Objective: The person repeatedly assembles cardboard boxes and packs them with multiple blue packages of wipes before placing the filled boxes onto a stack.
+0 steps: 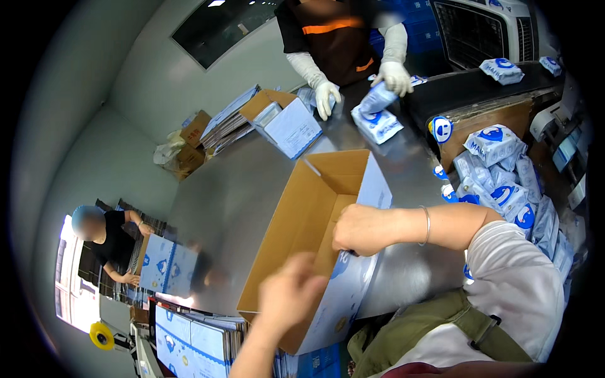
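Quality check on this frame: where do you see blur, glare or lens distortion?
Head view: the left hand is smeared, the right hand noticeably crisper; the bright opening at lower left is blown out; the metal table carries soft, hazy reflections; the wide fisheye leaves black corners.

The box [283, 233] is cardboard, matt brown inside, smooth white-and-blue paper outside. The table [217, 205] is smooth, glossy metal; packs [493, 145], crinkled shiny plastic; the bracelet [428, 225], polished metal; 2 gloves [395, 77], matt white.
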Action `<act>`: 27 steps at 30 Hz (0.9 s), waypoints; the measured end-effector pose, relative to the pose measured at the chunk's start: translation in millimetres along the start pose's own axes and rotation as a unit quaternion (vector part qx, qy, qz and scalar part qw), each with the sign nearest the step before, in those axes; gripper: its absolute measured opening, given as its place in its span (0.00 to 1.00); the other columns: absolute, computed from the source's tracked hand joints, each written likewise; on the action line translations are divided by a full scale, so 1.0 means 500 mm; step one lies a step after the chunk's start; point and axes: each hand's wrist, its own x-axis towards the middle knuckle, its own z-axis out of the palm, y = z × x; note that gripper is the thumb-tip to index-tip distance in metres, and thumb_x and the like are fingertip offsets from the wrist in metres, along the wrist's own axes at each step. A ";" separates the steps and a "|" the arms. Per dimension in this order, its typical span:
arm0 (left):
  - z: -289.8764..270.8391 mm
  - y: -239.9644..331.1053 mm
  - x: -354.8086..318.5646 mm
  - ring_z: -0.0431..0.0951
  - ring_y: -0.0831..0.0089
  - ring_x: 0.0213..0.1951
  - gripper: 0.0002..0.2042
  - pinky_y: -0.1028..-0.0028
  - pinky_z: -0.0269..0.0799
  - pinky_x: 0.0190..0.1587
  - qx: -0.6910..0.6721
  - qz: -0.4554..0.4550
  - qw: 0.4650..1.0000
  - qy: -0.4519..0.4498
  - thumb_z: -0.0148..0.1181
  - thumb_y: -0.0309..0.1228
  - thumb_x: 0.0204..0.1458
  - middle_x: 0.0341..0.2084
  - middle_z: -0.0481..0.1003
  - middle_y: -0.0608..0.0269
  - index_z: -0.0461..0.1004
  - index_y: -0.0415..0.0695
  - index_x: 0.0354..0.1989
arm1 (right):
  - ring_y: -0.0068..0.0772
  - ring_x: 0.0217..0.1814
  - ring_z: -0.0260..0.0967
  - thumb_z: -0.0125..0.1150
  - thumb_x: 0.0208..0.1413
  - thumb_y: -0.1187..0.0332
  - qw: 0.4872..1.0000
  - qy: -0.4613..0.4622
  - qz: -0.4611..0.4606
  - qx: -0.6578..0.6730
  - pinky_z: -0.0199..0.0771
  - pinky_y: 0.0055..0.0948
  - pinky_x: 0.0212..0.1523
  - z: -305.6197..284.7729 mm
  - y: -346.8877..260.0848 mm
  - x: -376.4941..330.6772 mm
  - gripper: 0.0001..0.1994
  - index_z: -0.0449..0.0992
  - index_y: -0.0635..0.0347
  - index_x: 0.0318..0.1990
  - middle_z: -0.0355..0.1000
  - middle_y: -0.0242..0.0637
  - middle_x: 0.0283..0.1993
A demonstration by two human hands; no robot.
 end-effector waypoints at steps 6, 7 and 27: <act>-0.051 -0.372 -0.058 0.78 0.45 0.37 0.21 0.59 0.72 0.42 0.178 -0.307 0.933 0.065 0.66 0.42 0.45 0.30 0.77 0.38 0.78 0.31 0.34 | 0.41 0.57 0.66 0.58 0.39 0.73 0.962 0.255 -0.093 -0.019 0.65 0.39 0.59 0.200 0.026 -0.066 0.18 0.76 0.55 0.43 0.73 0.39 0.50; -0.049 -0.375 -0.052 0.78 0.46 0.36 0.20 0.60 0.72 0.41 0.151 -0.301 0.938 0.076 0.65 0.41 0.46 0.30 0.77 0.38 0.78 0.32 0.33 | 0.42 0.61 0.62 0.59 0.39 0.71 0.972 0.231 -0.044 -0.012 0.60 0.40 0.62 0.251 0.026 -0.089 0.22 0.74 0.54 0.48 0.68 0.40 0.55; -0.060 -0.425 -0.024 0.76 0.44 0.29 0.13 0.58 0.70 0.34 0.085 -0.279 0.940 0.174 0.64 0.35 0.45 0.22 0.74 0.41 0.78 0.35 0.29 | 0.45 0.64 0.55 0.77 0.26 0.58 0.975 0.214 0.033 0.050 0.38 0.66 0.68 0.393 0.104 0.066 0.31 0.68 0.50 0.43 0.61 0.38 0.50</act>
